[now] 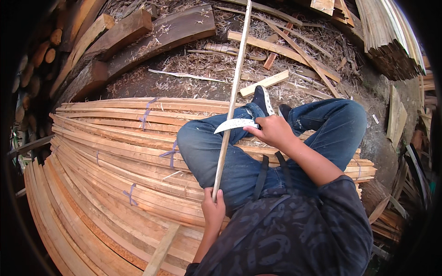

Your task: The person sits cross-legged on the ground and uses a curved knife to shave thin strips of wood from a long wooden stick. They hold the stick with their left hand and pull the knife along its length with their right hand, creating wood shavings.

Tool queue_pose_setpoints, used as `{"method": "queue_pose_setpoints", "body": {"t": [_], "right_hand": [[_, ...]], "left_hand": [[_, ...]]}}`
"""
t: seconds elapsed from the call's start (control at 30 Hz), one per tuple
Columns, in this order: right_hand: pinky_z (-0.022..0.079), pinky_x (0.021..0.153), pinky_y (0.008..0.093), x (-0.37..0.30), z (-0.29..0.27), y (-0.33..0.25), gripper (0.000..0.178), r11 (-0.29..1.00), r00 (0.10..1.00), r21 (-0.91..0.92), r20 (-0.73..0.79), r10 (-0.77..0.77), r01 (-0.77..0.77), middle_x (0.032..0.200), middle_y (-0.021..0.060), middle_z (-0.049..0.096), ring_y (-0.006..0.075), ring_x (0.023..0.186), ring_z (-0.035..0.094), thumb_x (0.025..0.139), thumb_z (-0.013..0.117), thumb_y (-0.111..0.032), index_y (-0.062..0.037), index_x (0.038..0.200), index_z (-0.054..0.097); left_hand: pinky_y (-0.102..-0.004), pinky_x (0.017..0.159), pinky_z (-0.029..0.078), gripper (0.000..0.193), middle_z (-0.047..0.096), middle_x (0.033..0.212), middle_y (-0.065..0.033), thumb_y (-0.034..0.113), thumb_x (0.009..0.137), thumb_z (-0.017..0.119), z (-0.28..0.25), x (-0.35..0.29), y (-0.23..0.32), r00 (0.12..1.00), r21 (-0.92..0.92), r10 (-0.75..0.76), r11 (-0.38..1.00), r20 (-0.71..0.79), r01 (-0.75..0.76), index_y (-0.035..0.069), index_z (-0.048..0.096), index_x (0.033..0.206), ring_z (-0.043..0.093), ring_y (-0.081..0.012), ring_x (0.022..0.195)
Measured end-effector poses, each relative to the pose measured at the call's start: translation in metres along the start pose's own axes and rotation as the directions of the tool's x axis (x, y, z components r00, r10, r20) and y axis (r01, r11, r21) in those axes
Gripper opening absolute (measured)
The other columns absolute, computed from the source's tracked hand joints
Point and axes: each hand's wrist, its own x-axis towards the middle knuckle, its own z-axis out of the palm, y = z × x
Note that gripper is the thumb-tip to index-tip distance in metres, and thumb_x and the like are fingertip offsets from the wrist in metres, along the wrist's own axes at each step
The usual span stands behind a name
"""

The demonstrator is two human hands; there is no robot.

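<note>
Grasping wooden strip (234, 92) at near end, my left hand (212, 212); right hand (272, 131) clenched round curved knife (235, 123), blade crossing strip beyond left fingers; I'd best keep angle shallow, strip steady, thigh (202, 142) clear of edge

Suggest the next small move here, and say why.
A light stroke of the curved knife along the wooden strip seems sensible: the right hand holds the knife across it, and the left hand grips the strip's near end.

The knife blade (234, 124) is speckled white, the stick (234, 92) pale tan, jeans (198, 147) blue, shirt (294, 230) patterned black.
</note>
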Motion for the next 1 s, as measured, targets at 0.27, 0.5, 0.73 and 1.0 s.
{"method": "queue_pose_setpoints", "body": {"t": [0.27, 0.5, 0.73, 1.0], "right_hand": [[0.049, 0.046, 0.0399, 0.019, -0.001, -0.022, 0.066, 0.979, 0.992, -0.171, 0.080, -0.098, 0.111, 0.051, 0.0142, 0.059, 0.0313, 0.049, 0.062, 0.085, 0.050, -0.065, -0.0055, 0.060, 0.064], [0.051, 0.049, 0.0402, 0.074, 0.003, 0.008, 0.066, 0.965, 0.978, -0.224, -0.186, 0.097, -0.138, 0.056, 0.0165, 0.061, 0.0313, 0.054, 0.064, 0.086, 0.049, -0.063, -0.0037, 0.063, 0.065], [0.050, 0.048, 0.0408, 0.043, 0.005, -0.022, 0.064, 0.967, 0.985, -0.192, 0.002, -0.172, 0.170, 0.050, 0.0139, 0.058, 0.0334, 0.049, 0.061, 0.085, 0.050, -0.063, -0.0057, 0.061, 0.064], [0.052, 0.055, 0.0428, 0.108, -0.027, 0.030, 0.069, 0.949, 0.973, -0.235, -0.139, 0.184, -0.213, 0.058, 0.0188, 0.061, 0.0341, 0.060, 0.065, 0.087, 0.049, -0.063, -0.0003, 0.065, 0.065]], "left_hand": [[-0.0512, 0.066, 0.041, 0.023, 0.058, 0.083, -0.0273, 0.021, 0.097, 0.044, -0.001, 0.012, -0.011, 0.999, 0.175, 0.029, 0.984, 0.020, -0.032, 0.000, 0.050, 0.100, 0.056, -0.0469, 0.077], [-0.0517, 0.059, 0.041, 0.022, 0.057, 0.071, -0.0260, 0.021, 0.098, 0.042, -0.006, 0.024, -0.007, 0.999, 0.211, 0.030, 0.977, 0.041, -0.039, 0.001, 0.048, 0.091, 0.056, -0.0470, 0.068], [-0.0519, 0.058, 0.042, 0.023, 0.057, 0.069, -0.0260, 0.022, 0.098, 0.044, 0.004, 0.028, -0.017, 0.997, 0.221, 0.077, 0.972, 0.006, -0.077, 0.001, 0.047, 0.089, 0.057, -0.0465, 0.066], [-0.0524, 0.057, 0.042, 0.023, 0.058, 0.065, -0.0240, 0.022, 0.098, 0.044, -0.003, 0.033, -0.004, 0.998, 0.303, 0.059, 0.951, 0.030, -0.066, 0.002, 0.048, 0.089, 0.058, -0.0451, 0.063]]}}
